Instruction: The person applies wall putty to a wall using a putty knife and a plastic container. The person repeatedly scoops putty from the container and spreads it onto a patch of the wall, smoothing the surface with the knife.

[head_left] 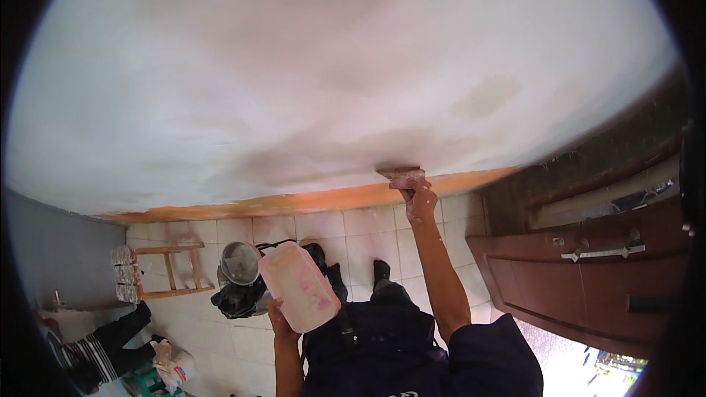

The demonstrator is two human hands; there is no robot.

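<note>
My right hand (421,204) is closed around a putty knife (401,175), its blade against the white-coated wall (316,66) just above a bare orange strip (323,200). Greyish, darker patches show in the coating near the blade. White smears cover my right fingers. Lower down and to the left, my left hand (279,320) grips the edge of a pale pink plastic tub (321,272). White paste with pink stains lies inside the tub, which is held tilted in front of my body.
A grey bucket (240,263) and a black plastic bag (239,303) stand on the tiled floor (206,345). Left of them lies a wooden frame with rungs (170,270). A brown door (581,279) is at right. Another person (99,356) is at the lower left.
</note>
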